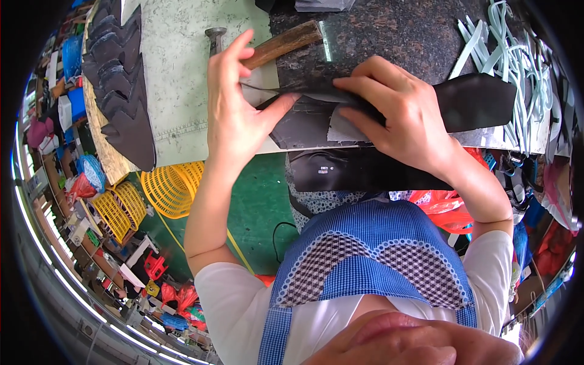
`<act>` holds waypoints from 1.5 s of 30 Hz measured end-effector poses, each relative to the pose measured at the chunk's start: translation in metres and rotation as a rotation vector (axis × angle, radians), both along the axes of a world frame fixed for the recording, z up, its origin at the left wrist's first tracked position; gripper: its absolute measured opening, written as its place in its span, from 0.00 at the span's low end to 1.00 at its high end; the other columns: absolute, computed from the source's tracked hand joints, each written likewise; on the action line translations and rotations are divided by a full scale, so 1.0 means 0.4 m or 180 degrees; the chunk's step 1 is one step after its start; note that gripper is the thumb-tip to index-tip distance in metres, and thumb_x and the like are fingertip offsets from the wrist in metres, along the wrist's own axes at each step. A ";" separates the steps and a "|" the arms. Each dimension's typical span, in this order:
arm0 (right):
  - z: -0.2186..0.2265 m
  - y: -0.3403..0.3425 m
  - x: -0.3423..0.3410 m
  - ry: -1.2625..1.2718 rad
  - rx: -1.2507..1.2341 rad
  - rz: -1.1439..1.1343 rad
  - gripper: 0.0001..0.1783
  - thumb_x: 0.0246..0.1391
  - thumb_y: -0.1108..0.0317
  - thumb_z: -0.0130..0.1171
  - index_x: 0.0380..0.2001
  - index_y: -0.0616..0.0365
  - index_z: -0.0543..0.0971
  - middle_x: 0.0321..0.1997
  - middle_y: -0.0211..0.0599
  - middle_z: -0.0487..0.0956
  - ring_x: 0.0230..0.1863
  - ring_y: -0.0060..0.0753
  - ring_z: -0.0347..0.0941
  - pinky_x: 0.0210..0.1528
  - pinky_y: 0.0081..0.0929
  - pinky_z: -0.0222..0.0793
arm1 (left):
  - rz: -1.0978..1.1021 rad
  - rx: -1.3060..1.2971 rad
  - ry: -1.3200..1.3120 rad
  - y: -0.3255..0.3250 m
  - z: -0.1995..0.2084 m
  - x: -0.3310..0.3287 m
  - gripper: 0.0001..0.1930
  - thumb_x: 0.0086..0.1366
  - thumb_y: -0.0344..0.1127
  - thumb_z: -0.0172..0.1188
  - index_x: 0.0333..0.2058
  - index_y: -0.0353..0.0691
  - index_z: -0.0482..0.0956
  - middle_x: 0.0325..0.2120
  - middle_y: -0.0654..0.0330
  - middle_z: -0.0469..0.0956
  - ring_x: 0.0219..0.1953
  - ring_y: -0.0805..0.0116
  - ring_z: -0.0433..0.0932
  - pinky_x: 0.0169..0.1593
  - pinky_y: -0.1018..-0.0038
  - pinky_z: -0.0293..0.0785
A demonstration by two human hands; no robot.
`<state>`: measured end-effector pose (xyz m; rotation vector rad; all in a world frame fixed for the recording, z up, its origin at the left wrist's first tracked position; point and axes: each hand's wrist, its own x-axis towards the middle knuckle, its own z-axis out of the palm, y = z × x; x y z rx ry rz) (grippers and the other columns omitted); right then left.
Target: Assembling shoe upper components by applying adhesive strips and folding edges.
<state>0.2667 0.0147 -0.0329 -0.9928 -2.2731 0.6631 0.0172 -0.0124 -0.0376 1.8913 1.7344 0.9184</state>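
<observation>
A black leather-like piece (474, 103) lies along the near side of the table, its left part folded over in front of me. My right hand (401, 112) grips the fold between fingers and thumb. At the fold's left end, my left hand (234, 112) rests its thumb on the edge, with its other fingers spread upward. A thin dark strip (258, 89) runs from the piece toward that hand. Beneath the fold shows a grey patch (348, 128). Just beyond my left fingers lies a hammer with a wooden handle (285, 44) and a metal head (215, 33).
Overlapping black cut pieces (121, 79) line the table's left edge. Pale strips (502, 67) are heaped at the right. Another black piece (365, 170) hangs below the front edge. Yellow baskets (173, 188) stand on the green floor (225, 201).
</observation>
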 end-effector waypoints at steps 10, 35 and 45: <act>0.005 -0.035 0.047 -0.0587 0.0467 0.0691 0.26 0.43 0.72 0.64 0.50 0.66 0.82 0.52 0.37 0.79 0.44 0.35 0.78 0.43 0.30 0.80 | -0.2508 0.0597 0.0881 0.092 0.035 -0.066 0.14 0.51 0.29 0.67 0.39 0.38 0.88 0.29 0.62 0.80 0.34 0.59 0.80 0.39 0.66 0.78; 0.076 0.036 0.151 -0.0491 -0.0707 0.1234 0.09 0.42 0.77 0.64 0.31 0.63 0.84 0.48 0.40 0.84 0.53 0.45 0.76 0.53 0.38 0.76 | -0.3128 0.0179 0.1041 0.000 0.063 0.121 0.37 0.46 0.44 0.75 0.55 0.34 0.77 0.54 0.53 0.74 0.57 0.51 0.74 0.58 0.57 0.73; 0.040 -0.033 0.190 -0.0179 -0.0672 0.0911 0.28 0.38 0.77 0.71 0.49 0.60 0.80 0.50 0.37 0.81 0.59 0.47 0.74 0.57 0.39 0.74 | -0.2958 -0.0092 0.0941 -0.017 0.058 0.111 0.40 0.47 0.37 0.74 0.62 0.37 0.74 0.60 0.53 0.71 0.63 0.50 0.70 0.65 0.56 0.67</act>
